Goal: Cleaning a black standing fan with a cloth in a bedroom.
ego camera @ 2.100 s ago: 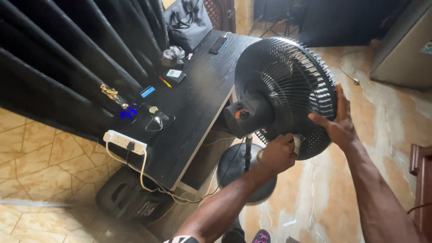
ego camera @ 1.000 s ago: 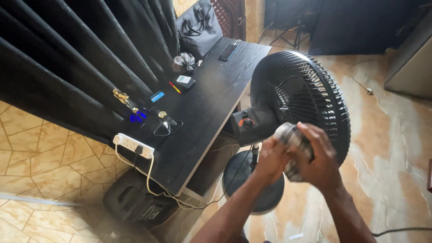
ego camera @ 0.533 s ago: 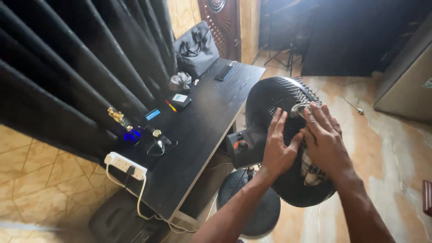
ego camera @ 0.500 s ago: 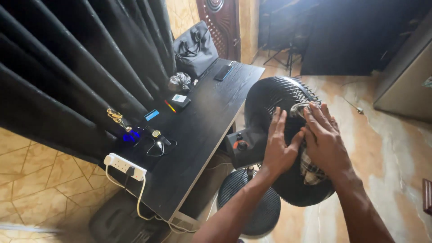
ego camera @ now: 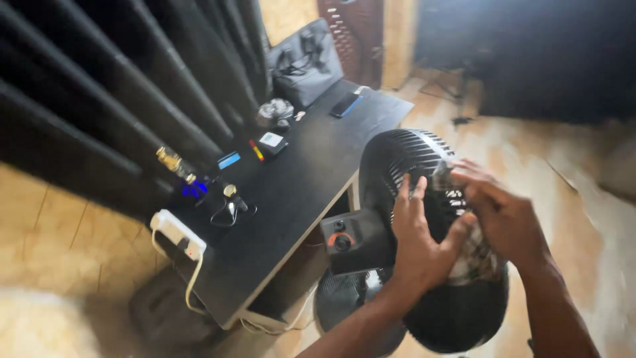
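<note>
Standing fan (ego camera: 424, 219) tipped so the black grille faces up toward the camera, probably to get at the back of the cage. Left hand (ego camera: 419, 242) spread flat on the grille, fingers splayed, not gripping anything, looks like bracing the head so it can't swing. Right hand (ego camera: 507, 222) pressing a checked cloth (ego camera: 474, 255) down onto the grille, fingers curled over it; bit blurry, so exact grip hard to call. Cloth sandwiched between right palm and cage, just right of the left thumb. Black desk (ego camera: 298, 199) right beside the fan, white power strip (ego camera: 175, 233) at its near corner, dark curtain (ego camera: 99, 99) behind.
</note>
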